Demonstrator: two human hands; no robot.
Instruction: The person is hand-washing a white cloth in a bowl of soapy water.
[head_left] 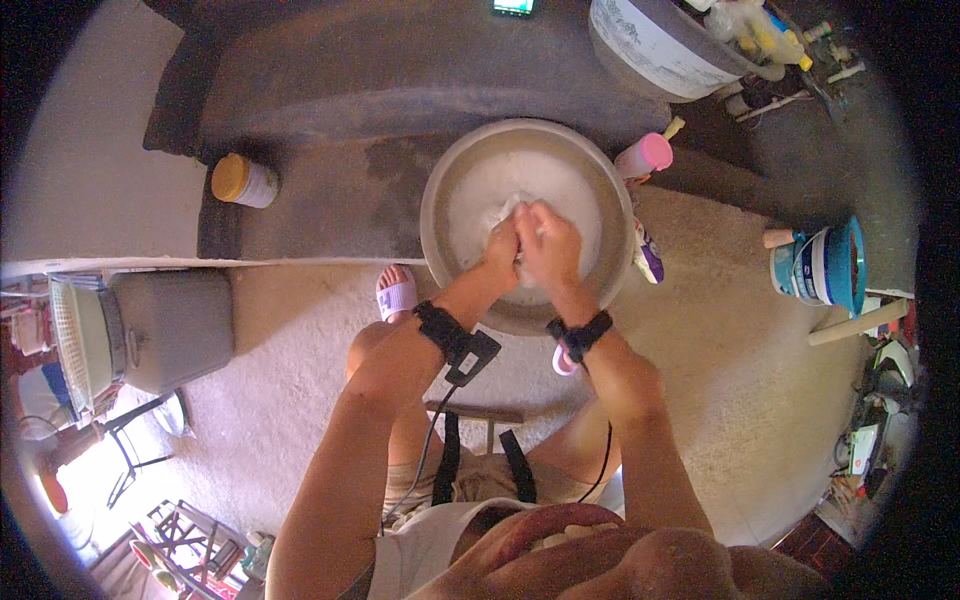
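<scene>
White cloth [511, 207], bunched: gripped by left hand [503, 250] and right hand [550, 248], both curled closed; extended beyond them, inside basin [437, 215]'s rim; long axis undetermined.

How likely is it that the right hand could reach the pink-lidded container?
Probably yes: the right hand is over the basin, and only its rim seems to lie between hand and pink-lidded container.

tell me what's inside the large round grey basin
The large round grey basin holds cloudy whitish liquid and a crumpled white cloth-like piece at the bare left hand and bare right hand. Whatever lies under the hands or beneath the liquid's opaque surface cannot be seen.
</scene>
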